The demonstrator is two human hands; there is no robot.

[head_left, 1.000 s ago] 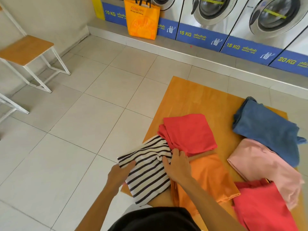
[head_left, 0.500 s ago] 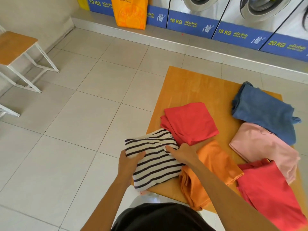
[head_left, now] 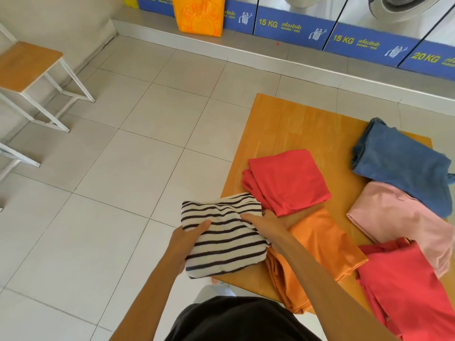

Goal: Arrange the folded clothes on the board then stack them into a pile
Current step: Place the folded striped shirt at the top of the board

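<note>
A folded black-and-white striped garment [head_left: 226,239] lies at the near-left corner of the wooden board [head_left: 290,124], overhanging its left edge. My left hand [head_left: 187,244] grips its left side, thumb on top. My right hand [head_left: 266,222] grips its right side, fingers on the cloth. Other folded clothes lie on the board: a red one [head_left: 288,180] just behind, an orange one [head_left: 320,244] under my right forearm, a pink one [head_left: 403,217], a blue one [head_left: 398,158] at the far right, and another red one [head_left: 403,286] at the near right.
The board sits low over a tiled floor [head_left: 123,168]. Washing machines with blue labels [head_left: 295,28] line the far wall, and an orange bag [head_left: 199,16] stands on the step. A wooden-topped stool [head_left: 27,65] with white legs stands at the left.
Both hands have gathered the striped garment into a tighter, more compact fold and shifted it slightly left at the board's corner. The camera view has tilted down.
</note>
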